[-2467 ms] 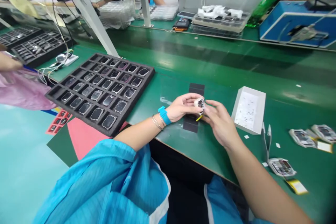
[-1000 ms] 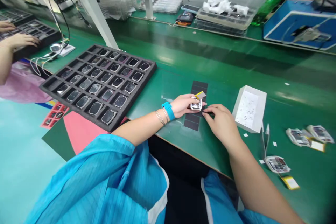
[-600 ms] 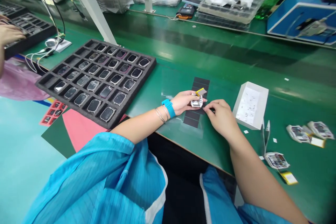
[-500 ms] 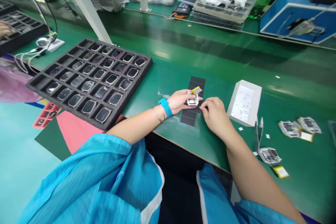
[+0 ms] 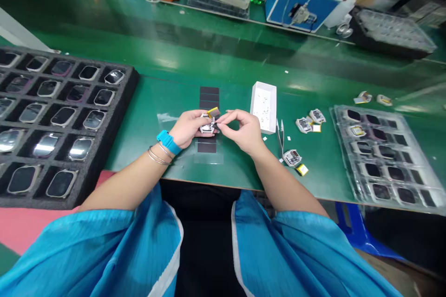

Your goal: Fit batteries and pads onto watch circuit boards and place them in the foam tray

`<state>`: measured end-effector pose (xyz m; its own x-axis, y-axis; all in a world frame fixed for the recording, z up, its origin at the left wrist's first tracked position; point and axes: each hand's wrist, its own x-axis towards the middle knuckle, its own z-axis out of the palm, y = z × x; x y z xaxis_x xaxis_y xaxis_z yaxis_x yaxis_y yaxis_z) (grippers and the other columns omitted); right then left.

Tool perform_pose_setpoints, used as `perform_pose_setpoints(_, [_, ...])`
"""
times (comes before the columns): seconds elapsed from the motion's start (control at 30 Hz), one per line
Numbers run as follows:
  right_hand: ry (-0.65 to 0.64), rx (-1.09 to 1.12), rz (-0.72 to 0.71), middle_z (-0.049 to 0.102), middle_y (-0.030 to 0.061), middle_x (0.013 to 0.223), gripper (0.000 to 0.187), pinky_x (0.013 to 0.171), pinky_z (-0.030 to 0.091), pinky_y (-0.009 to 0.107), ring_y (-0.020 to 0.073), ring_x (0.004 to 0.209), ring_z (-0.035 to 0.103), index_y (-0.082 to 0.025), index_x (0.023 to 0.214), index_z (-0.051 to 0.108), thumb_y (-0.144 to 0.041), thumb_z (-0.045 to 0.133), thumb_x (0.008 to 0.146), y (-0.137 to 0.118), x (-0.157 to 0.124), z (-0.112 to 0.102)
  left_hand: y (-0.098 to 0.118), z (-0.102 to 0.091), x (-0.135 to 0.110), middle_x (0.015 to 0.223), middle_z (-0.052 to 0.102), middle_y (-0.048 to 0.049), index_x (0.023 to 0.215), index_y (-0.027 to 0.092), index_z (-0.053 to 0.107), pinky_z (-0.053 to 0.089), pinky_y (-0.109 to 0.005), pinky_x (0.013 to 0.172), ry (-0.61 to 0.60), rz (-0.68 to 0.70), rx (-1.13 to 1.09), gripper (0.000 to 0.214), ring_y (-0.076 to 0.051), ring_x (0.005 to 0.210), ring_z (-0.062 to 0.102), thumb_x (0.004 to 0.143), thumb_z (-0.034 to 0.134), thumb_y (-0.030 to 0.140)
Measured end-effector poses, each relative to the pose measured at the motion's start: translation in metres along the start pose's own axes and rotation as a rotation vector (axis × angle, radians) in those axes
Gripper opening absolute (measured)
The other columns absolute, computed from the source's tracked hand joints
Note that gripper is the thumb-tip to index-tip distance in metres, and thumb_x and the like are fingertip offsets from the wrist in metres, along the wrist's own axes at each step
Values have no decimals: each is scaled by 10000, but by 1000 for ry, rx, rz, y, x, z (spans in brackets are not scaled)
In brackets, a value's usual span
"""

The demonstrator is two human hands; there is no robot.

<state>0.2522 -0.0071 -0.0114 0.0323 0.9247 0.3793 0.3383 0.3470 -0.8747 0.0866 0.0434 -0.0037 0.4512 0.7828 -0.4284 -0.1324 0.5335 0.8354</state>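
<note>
So the person's left hand (image 5: 191,126) has its grip clamped on a little open watch case (image 5: 207,125), which sits over the middle of the green bench (image 5: 240,174). A yellow-edged battery (image 5: 213,112) sticks up at the case's 1 o'clock. The right hand (image 5: 245,132) comes in from 3 o'clock, thumb and finger together on what looks like a small dark bit (image 5: 216,125) right by the case, way too tiny to make out. Black strips (image 5: 209,94) lie on the bench under it all, poking out at 12 and 6 o'clock.

Going by the watch case, there's a white box (image 5: 264,107) between 2 and 3 o'clock, tweezers (image 5: 280,137) around 3 and another opened watch (image 5: 291,158) nearer 4. A foam tray (image 5: 131,81) of watches is at 9, and a clear plastic tray (image 5: 341,148) is well off around 3.
</note>
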Motion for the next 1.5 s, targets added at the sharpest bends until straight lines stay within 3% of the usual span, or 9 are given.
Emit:
perform_pose_setpoints(0.23, [-70, 96, 117, 659, -25, 731, 154, 723, 506, 296, 136, 704, 624, -202, 749, 593, -242, 742, 750, 4, 0, 7, 0, 2, -1, 673, 694, -17, 857, 114, 697, 571, -216, 566, -20, -25, 93, 116, -126, 584, 682, 757, 638, 121])
perform_pose_setpoints(0.53, [-112, 90, 115, 673, -34, 771, 199, 716, 504, 287, 131, 704, 638, -216, 832, 524, -199, 710, 763, 1, -2, 7, -1, 2, -1, 681, 678, -8, 824, 119, 690, 566, -220, 568, -26, -40, 57, 85, -98, 563, 637, 752, 647, 105])
perform_pose_setpoints(0.7, [-118, -173, 28, 674, -18, 778, 133, 796, 499, 342, 160, 726, 643, -223, 787, 543, -158, 659, 787, -5, -5, 12, -2, 3, -1, 673, 666, -16, 772, 113, 660, 562, -239, 608, -4, -49, 11, 73, -96, 577, 613, 778, 609, 61])
perform_pose_setpoints(0.83, [-38, -460, -97, 652, 61, 891, 88, 885, 478, 437, 255, 944, 615, -226, 811, 600, -202, 678, 779, -7, -8, 12, -2, 6, -5, 661, 657, -14, 780, 113, 647, 561, -263, 640, 26, -70, -27, 102, -96, 576, 604, 791, 587, 31])
perform_pose_setpoints(0.93, [52, -366, 11, 614, 95, 1063, 351, 886, 503, 454, 273, 1011, 595, -219, 980, 613, -347, 776, 697, 6, -5, 6, -1, 6, -3, 751, 700, -53, 865, 104, 664, 568, -296, 665, 23, -83, -24, 116, -122, 621, 646, 795, 593, 44])
perform_pose_setpoints(1.0, [-15, -140, 169, 635, 68, 1061, 449, 836, 540, 410, 231, 937, 631, -231, 1056, 599, -451, 770, 704, 17, -1, 3, 0, 6, -1, 753, 705, -64, 898, 104, 668, 565, -301, 666, -14, -90, -8, 140, -138, 623, 664, 799, 584, 53])
perform_pose_setpoints(1.1, [-53, 42, 285, 688, 37, 949, 292, 814, 544, 373, 200, 854, 663, -231, 951, 643, -468, 698, 789, 22, 1, 2, 0, 4, -4, 752, 715, -70, 918, 115, 670, 557, -296, 670, -82, -106, -3, 150, -155, 629, 681, 807, 575, 79])
perform_pose_setpoints(1.3, [82, -110, 131, 720, 20, 886, 118, 831, 515, 343, 184, 845, 663, -217, 831, 680, -329, 649, 853, 9, 2, 5, -2, -6, -2, 949, 750, -69, 1051, 133, 660, 552, -334, 876, -284, -98, -82, 448, -176, 818, 731, 629, 650, -18])
perform_pose_setpoints(1.5, [104, -228, 64, 732, 4, 862, 82, 896, 500, 375, 186, 846, 663, -232, 826, 687, -283, 642, 873, 0, -2, 10, -6, -3, 1, 776, 719, -33, 1005, 121, 670, 587, -266, 665, -154, -97, -13, 338, -161, 679, 720, 686, 723, 25])
